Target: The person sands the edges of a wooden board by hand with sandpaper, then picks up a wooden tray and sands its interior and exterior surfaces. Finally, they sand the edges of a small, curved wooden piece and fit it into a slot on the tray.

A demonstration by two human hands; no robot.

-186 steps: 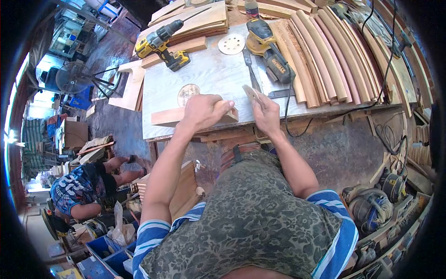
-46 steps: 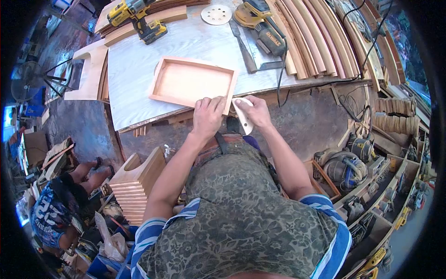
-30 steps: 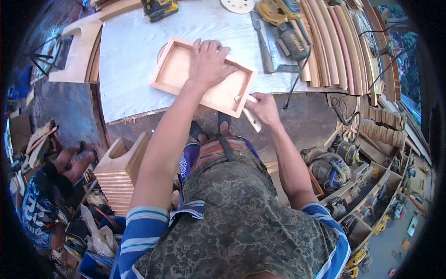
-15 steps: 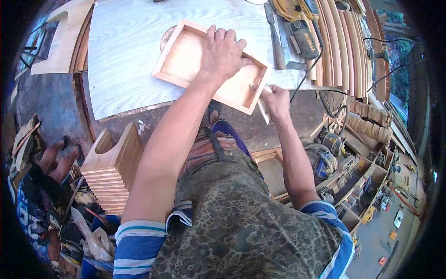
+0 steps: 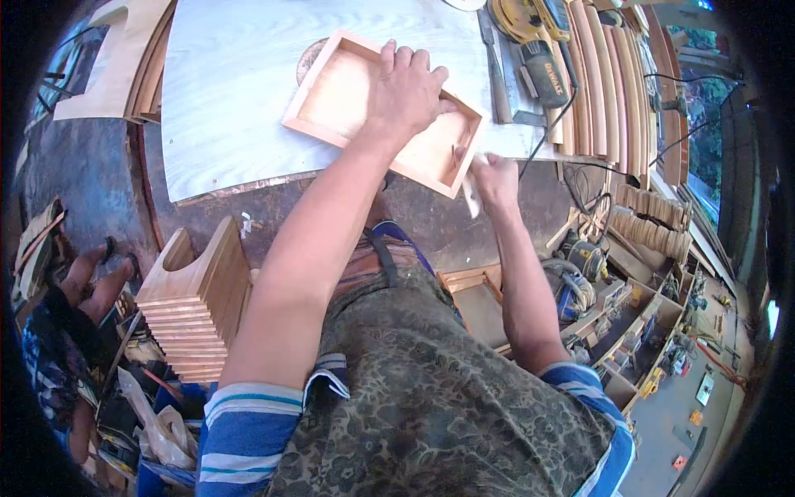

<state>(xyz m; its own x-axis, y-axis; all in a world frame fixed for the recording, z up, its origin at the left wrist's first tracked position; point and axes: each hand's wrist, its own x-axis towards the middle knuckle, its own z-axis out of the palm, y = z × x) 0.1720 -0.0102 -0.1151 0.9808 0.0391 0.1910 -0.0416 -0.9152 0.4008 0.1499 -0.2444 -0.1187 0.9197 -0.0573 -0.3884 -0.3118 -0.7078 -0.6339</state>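
Observation:
A shallow rectangular wooden tray is held tilted over the near edge of a pale wood-grain board. My left hand reaches across it, fingers closed over the far side wall and thumb inside. At the tray's right end, my right hand is closed on a pale thin strip that hangs down beside the end wall. A small dark tip shows just inside that same wall, near my right fingers. The strip's upper part is covered by the hand.
The board lies on the bench. To the right are a chisel, a yellow-black DeWalt power tool and curved wooden strips. Stacked cut-out wooden pieces stand lower left, near another person's legs. Tool compartments lie lower right.
The tray and my left hand sit slightly further right in view. My right hand stays at the tray's end, still closed on the strip. The whole view has shifted a little.

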